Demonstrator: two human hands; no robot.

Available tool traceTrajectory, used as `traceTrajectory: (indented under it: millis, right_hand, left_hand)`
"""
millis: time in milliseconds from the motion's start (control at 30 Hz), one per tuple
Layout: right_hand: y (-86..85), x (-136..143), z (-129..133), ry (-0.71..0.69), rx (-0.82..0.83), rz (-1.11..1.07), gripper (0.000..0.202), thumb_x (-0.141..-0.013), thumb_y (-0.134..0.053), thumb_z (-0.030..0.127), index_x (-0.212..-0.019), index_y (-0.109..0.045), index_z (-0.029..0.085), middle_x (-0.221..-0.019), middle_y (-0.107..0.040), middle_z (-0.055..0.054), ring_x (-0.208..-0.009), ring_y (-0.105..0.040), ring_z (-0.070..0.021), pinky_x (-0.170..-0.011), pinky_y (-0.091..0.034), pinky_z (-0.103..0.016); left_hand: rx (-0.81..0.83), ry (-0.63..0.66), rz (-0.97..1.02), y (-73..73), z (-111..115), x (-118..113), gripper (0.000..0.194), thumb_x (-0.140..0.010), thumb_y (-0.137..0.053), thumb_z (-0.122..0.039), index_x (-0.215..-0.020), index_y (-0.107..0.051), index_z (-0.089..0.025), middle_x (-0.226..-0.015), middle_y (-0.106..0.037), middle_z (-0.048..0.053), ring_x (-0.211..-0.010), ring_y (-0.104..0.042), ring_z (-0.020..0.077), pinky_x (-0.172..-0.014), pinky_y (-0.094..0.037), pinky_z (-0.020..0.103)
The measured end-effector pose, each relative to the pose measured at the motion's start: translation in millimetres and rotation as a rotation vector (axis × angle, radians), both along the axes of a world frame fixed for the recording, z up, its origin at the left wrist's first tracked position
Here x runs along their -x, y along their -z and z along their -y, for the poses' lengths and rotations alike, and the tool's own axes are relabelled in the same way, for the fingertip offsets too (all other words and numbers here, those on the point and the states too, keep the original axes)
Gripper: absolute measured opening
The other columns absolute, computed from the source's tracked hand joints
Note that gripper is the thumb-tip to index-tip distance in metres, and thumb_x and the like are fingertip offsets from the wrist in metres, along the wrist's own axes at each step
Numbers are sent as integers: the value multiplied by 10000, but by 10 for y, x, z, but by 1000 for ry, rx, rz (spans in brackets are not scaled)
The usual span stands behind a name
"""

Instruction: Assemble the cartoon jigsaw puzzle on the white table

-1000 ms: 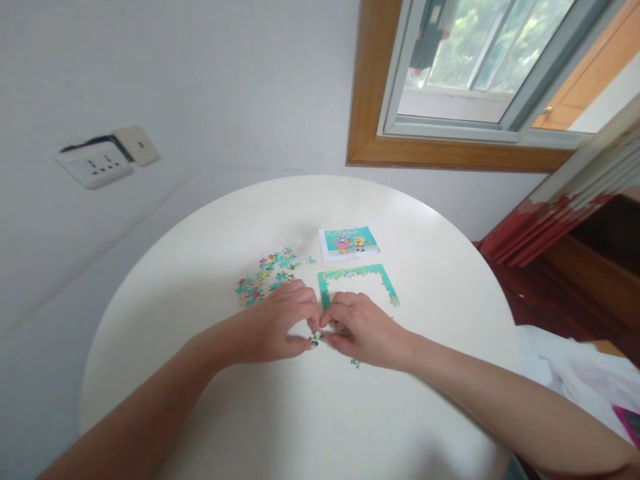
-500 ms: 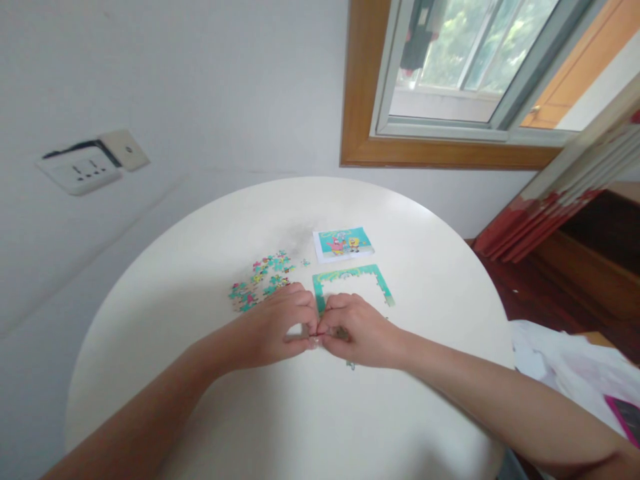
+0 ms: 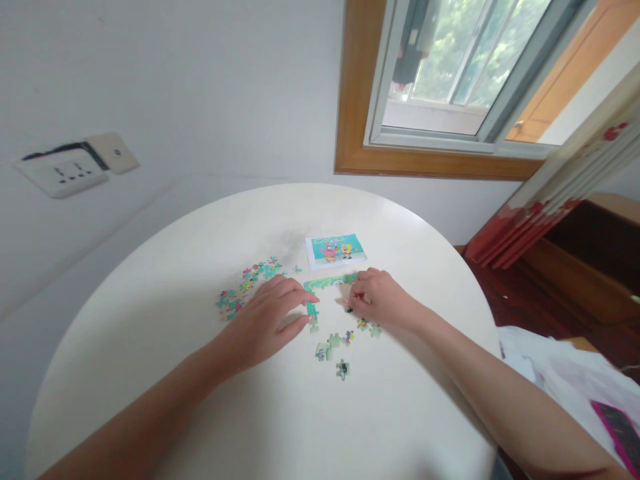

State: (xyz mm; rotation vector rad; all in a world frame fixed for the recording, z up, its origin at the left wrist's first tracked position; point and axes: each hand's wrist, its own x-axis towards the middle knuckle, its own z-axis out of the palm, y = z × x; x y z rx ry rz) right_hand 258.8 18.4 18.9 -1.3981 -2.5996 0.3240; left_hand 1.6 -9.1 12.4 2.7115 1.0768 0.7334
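My left hand (image 3: 274,315) is by the left side of a partly joined jigsaw border (image 3: 330,283), its thumb and fingers apart with nothing between them. My right hand (image 3: 375,297) is closed in a pinch over the border's right part and hides it. A small dark-marked puzzle piece (image 3: 349,309) shows at its fingertips. Below lie several loose pieces, among them a pale green piece (image 3: 323,351), a purple and yellow piece (image 3: 349,337) and a black-marked piece (image 3: 342,369). Beyond the border lies a picture card (image 3: 340,249) with two cartoon figures.
A heap of loose puzzle pieces (image 3: 257,270) spreads left of the border, partly behind my left hand. Everything stands on a round white table (image 3: 280,420) against a wall with a socket (image 3: 65,172) and a window (image 3: 435,80). White bags (image 3: 540,357) are at the right.
My hands, which met in a pinch below the border, have come apart. The left has opened and shifted left; the right has moved up and right. Loose pieces below now show.
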Motion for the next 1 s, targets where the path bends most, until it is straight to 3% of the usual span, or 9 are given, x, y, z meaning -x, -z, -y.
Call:
traceTrajectory:
  millis: [200,333,500,633,767,867,1000]
  right_hand:
    - [13,58,42,2,-81,96,320,-894,-549,435,-721,-656,188,-822,-612,-52,-853,-506,-191,-713,-299,-305]
    - [-186,-95,27,-9,-102,7,245,-922,-526,331,-803,-680,183,-849,-622,-63,-877,-517,-188,-755,-330,-306]
    - [-438,-344,173,-133,-14,-153,159,-882,-552,148,-898,-705,191,-838,-651,-44,-826,-547,-156,-803,-380,-291]
    - [-301,-406,362,-138,22,-90,184,-806,-622,101,-881,-720,237,-866,-656,-25,-851,-549,-162,-803,-368,-305]
    - [-106,-394,456,-96,-1,-81,185,-830,-623,169,-969,-712,252,-927,-635,-46,-914,-535,-192,-807,-368,-327]
    - [-75,-344,498,-114,-31,-131,192,-851,-604,199,-1008,-703,248,-942,-618,-58,-911,-524,-197,-813,-369,-337]
    - [-105,-220,587,-240,23,-184,168,-852,-610,214,-980,-709,260,-947,-616,-45,-933,-529,-192,-832,-357,-335]
  left_hand:
    - [5,10,-3,36,-29,10,178,-884,-536,-205,-1050,-601,-206,-993,-579,54,-982,-511,212,-895,-398,356]
    - [-1,14,6,27,-26,9,180,-891,-526,-203,-1057,-597,-202,-989,-581,56,-972,-514,208,-890,-398,353]
    - [5,34,9,-4,-1,0,179,-897,-503,-187,-1032,-618,-209,-982,-582,56,-971,-523,205,-900,-395,347]
    - [32,71,-20,-4,3,-2,189,-896,-497,-182,-1013,-638,-223,-953,-581,52,-945,-520,198,-879,-391,336]
    - [72,115,-49,5,2,-7,191,-886,-505,-175,-1004,-644,-231,-949,-581,50,-944,-516,198,-864,-386,331]
    - [102,150,-66,-1,16,-1,174,-874,-530,-182,-992,-645,-237,-969,-584,48,-969,-511,201,-889,-378,339]
    - [142,227,-78,-18,55,1,172,-826,-611,-211,-990,-647,-252,-992,-582,43,-995,-506,210,-905,-370,349]
